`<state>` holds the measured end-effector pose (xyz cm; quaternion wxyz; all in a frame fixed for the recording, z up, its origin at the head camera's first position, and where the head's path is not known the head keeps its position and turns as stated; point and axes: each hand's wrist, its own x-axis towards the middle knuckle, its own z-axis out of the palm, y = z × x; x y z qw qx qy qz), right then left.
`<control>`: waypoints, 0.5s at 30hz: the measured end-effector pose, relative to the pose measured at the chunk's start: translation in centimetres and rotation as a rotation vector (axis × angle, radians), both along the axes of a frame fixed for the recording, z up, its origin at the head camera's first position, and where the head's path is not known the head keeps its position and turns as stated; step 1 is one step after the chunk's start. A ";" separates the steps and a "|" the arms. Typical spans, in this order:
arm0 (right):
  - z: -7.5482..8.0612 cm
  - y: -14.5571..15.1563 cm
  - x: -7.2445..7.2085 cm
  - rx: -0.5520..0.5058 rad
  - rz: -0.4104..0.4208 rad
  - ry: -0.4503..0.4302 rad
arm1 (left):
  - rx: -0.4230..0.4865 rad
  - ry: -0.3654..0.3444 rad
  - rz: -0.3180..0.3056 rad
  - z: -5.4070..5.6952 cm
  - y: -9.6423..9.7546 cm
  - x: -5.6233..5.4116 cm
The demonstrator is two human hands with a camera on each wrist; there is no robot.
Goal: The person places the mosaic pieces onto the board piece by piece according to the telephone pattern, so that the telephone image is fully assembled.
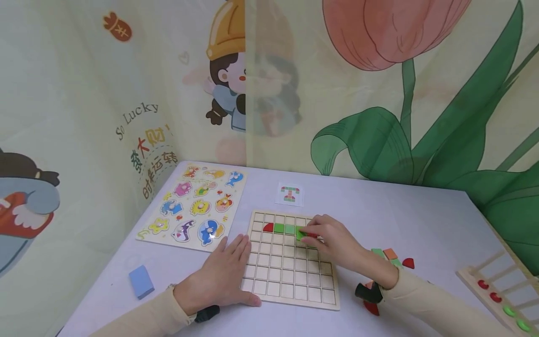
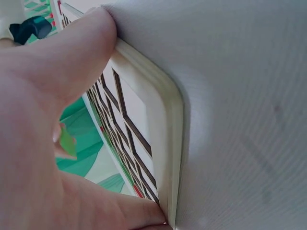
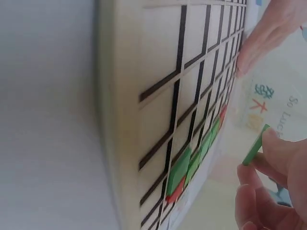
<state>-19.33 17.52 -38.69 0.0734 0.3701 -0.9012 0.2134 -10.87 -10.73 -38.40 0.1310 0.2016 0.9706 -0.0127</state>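
A wooden grid board (image 1: 287,276) lies on the table in the head view. My left hand (image 1: 221,270) rests at its left side, fingers spread and straight; in the left wrist view the thumb (image 2: 72,62) and a finger touch the board's edge. Above the board's upper right, my right hand (image 1: 338,243) pinches a green square tile (image 3: 255,145) between thumb and fingertips, raised off the grid in the right wrist view. A row near the top holds a red quarter-round tile (image 1: 268,227), green tiles (image 1: 279,228) and another red tile (image 3: 176,189). One green tile (image 3: 180,171) sits beside that row.
A picture card (image 1: 289,194) lies beyond the board. Left are a knobbed animal puzzle (image 1: 241,196) and a blue block (image 1: 141,282). Loose green, orange and red tiles (image 1: 408,263) lie around the right forearm. A wooden rack (image 1: 465,274) with red and green rings stands far right.
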 end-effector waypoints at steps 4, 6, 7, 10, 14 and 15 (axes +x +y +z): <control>-0.4 -2.4 -0.7 0.029 0.049 0.004 | -0.004 0.002 -0.005 0.0 -0.1 0.0; -0.6 -3.5 -0.9 0.050 0.060 -0.006 | -0.006 0.004 -0.008 0.0 -0.1 0.0; -0.6 -4.0 -1.0 0.060 0.063 -0.011 | -0.007 0.006 -0.010 0.1 -0.1 0.1; -0.8 -5.5 -1.2 0.090 0.073 0.000 | -0.009 0.008 -0.015 0.1 -0.1 0.1; -0.8 -7.1 -1.4 0.128 0.077 0.040 | -0.007 0.011 -0.020 0.2 -0.1 0.1; -0.9 -7.4 -1.5 0.136 0.076 0.047 | -0.006 0.010 -0.021 0.2 -0.1 0.1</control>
